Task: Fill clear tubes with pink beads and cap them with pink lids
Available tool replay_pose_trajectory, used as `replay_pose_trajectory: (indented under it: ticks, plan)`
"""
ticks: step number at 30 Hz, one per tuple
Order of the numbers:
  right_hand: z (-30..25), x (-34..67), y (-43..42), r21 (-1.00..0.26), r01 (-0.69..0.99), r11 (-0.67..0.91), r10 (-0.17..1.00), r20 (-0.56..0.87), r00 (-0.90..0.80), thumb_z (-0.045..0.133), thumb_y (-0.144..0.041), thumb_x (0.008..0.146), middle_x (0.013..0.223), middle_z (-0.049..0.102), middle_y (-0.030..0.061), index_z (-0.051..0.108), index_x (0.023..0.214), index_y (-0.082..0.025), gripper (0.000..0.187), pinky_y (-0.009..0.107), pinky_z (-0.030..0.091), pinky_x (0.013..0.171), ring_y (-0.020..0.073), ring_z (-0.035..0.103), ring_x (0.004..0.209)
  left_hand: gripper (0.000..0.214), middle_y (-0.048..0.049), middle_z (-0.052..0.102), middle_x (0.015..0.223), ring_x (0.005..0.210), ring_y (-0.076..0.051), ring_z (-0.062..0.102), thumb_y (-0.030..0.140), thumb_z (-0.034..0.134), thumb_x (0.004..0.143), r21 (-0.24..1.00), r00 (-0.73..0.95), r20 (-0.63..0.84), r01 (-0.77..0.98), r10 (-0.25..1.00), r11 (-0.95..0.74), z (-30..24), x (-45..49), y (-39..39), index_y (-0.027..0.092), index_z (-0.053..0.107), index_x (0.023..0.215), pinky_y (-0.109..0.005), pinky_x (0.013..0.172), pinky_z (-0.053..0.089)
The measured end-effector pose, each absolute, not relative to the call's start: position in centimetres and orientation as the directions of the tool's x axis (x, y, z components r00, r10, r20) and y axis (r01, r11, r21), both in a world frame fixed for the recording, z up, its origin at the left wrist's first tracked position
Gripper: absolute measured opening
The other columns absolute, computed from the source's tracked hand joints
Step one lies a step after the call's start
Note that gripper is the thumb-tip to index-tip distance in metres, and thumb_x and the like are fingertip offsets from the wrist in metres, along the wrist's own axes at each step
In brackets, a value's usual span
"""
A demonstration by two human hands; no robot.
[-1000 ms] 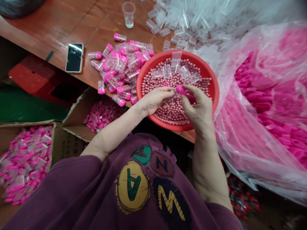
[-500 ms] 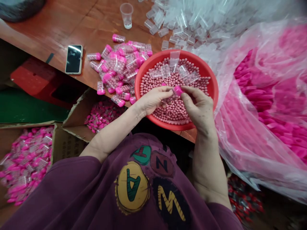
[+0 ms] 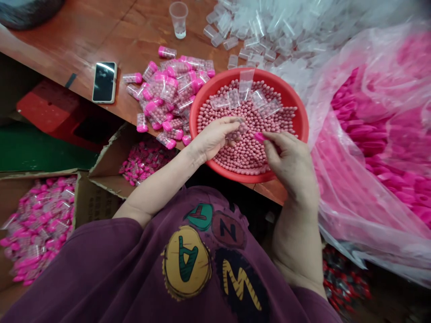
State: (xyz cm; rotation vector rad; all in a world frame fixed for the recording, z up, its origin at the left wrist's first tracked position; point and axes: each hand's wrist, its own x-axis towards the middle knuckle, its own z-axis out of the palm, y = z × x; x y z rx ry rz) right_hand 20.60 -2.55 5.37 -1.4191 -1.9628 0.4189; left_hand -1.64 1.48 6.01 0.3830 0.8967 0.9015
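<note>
Over a red basin (image 3: 196,101) of small pink balls (image 3: 242,159), my left hand (image 3: 217,134) is closed around a clear tube (image 3: 239,131) with balls in it, partly hidden by the fingers. To its right, my right hand (image 3: 286,157) pinches a bright pink cap (image 3: 259,137) between thumb and fingertips. A small gap separates the cap from the tube. Several clear tubes (image 3: 259,99) lie on the balls toward the basin's far side.
Left of the basin is a pile of capped tubes (image 3: 168,89), with a phone (image 3: 104,83) and a plastic cup (image 3: 179,20) nearby. Loose clear tubes (image 3: 256,27) are heaped behind. A plastic bag (image 3: 336,179) of pink caps stands right. Cardboard boxes (image 3: 97,197) of capped tubes sit lower left.
My right hand has drawn back to the right with a pink cap, which was against the tube before. My left hand stays in nearly the same place with the tube.
</note>
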Motion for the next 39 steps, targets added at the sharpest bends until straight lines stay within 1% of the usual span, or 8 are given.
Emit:
replay_pose_trajectory:
  ticks: [4, 8, 14, 19, 27, 31, 36, 39]
  plan:
    - [4.8, 18.7, -2.2, -0.754, 0.586, 0.298, 0.921, 0.388, 0.03, 0.071, -0.049, 0.111, 0.125, 0.089, 0.0073, 0.085, 0.13, -0.029, 0.032, 0.05, 0.07, 0.109, 0.0287, 0.085, 0.116, 0.024, -0.0055, 0.083, 0.091, 0.079, -0.015, 0.071, 0.017, 0.059, 0.111, 0.516, 0.403, -0.523, -0.552, 0.751, 0.655, 5.9, -1.9, 1.7, 0.015, 0.08, 0.101, -0.028, 0.074, 0.053]
    - [5.2, 16.8, -2.1, -0.809, 0.502, 0.305, 0.927, 0.373, 0.037, 0.072, -0.053, 0.111, 0.127, 0.089, 0.0072, 0.085, 0.132, -0.029, 0.034, 0.051, 0.071, 0.11, 0.0282, 0.085, 0.118, 0.022, -0.0045, 0.082, 0.09, 0.082, -0.015, 0.072, 0.017, 0.062, 0.109, 0.477, 0.459, -0.468, -0.588, 0.755, 0.653, 5.8, -1.7, 0.8, 0.016, 0.081, 0.098, -0.028, 0.081, 0.056]
    - [5.4, 16.6, -2.1, -0.743, 0.565, 0.359, 0.902, 0.432, -0.004, 0.076, -0.046, 0.109, 0.111, 0.088, 0.0073, 0.088, 0.119, -0.027, 0.025, 0.044, 0.071, 0.095, 0.0253, 0.084, 0.103, 0.005, -0.0009, 0.078, 0.092, 0.088, -0.012, 0.071, 0.012, 0.081, 0.098, 0.548, 0.441, -0.357, -0.615, 0.823, 0.567, 5.2, -1.1, -0.5, 0.017, 0.082, 0.098, -0.026, 0.086, 0.053]
    - [5.2, 16.5, -2.1, -0.702, 0.607, 0.373, 0.885, 0.466, -0.005, 0.074, -0.041, 0.109, 0.108, 0.086, 0.0068, 0.089, 0.116, -0.029, 0.021, 0.045, 0.071, 0.093, 0.026, 0.083, 0.103, 0.015, -0.0005, 0.077, 0.097, 0.09, -0.012, 0.07, 0.022, 0.094, 0.093, 0.638, 0.378, -0.332, -0.584, 0.864, 0.501, 4.8, -0.7, -0.7, 0.018, 0.082, 0.1, -0.025, 0.088, 0.052]
    - [6.0, 17.2, -2.7, -0.548, 0.67, 0.501, 0.854, 0.44, -0.279, 0.06, -0.031, 0.113, 0.118, 0.082, 0.0126, 0.086, 0.132, -0.029, 0.032, 0.048, 0.071, 0.097, 0.028, 0.08, 0.107, 0.008, -0.0015, 0.078, 0.099, 0.093, -0.011, 0.07, 0.013, 0.081, 0.101, 0.706, 0.261, -0.358, -0.553, 0.897, 0.443, 5.8, -0.3, -1.2, 0.016, 0.081, 0.094, -0.022, 0.098, 0.056]
    - [6.4, 18.2, -2.8, -0.532, 0.653, 0.538, 0.837, 0.425, -0.344, 0.056, -0.026, 0.109, 0.128, 0.071, 0.0128, 0.082, 0.142, -0.031, 0.042, 0.051, 0.07, 0.101, 0.0284, 0.075, 0.117, 0.009, 0.0003, 0.077, 0.096, 0.087, -0.009, 0.069, 0.009, 0.077, 0.103, 0.687, 0.266, -0.364, -0.57, 0.893, 0.45, 6.0, -0.5, -1.2, 0.016, 0.082, 0.099, -0.021, 0.091, 0.055]
    - [4.6, 18.1, -2.3, -0.741, 0.521, 0.423, 0.89, 0.448, -0.086, 0.066, -0.039, 0.11, 0.131, 0.071, 0.0098, 0.065, 0.158, -0.037, 0.048, 0.05, 0.071, 0.098, 0.0279, 0.077, 0.113, 0.008, 0.0013, 0.078, 0.093, 0.084, -0.009, 0.068, 0.01, 0.08, 0.101, 0.717, 0.279, -0.314, -0.557, 0.908, 0.419, 5.6, -0.5, -1.2, 0.016, 0.084, 0.099, -0.022, 0.092, 0.056]
    - [3.7, 17.3, -2.4, -0.754, 0.523, 0.397, 0.894, 0.447, -0.033, 0.065, -0.042, 0.113, 0.125, 0.076, 0.0096, 0.068, 0.149, -0.034, 0.037, 0.051, 0.071, 0.099, 0.0278, 0.078, 0.108, 0.007, 0.0, 0.08, 0.096, 0.092, -0.01, 0.071, 0.01, 0.082, 0.098, 0.75, 0.249, -0.291, -0.54, 0.924, 0.382, 5.2, -0.4, -1.2, 0.016, 0.086, 0.1, -0.023, 0.102, 0.056]
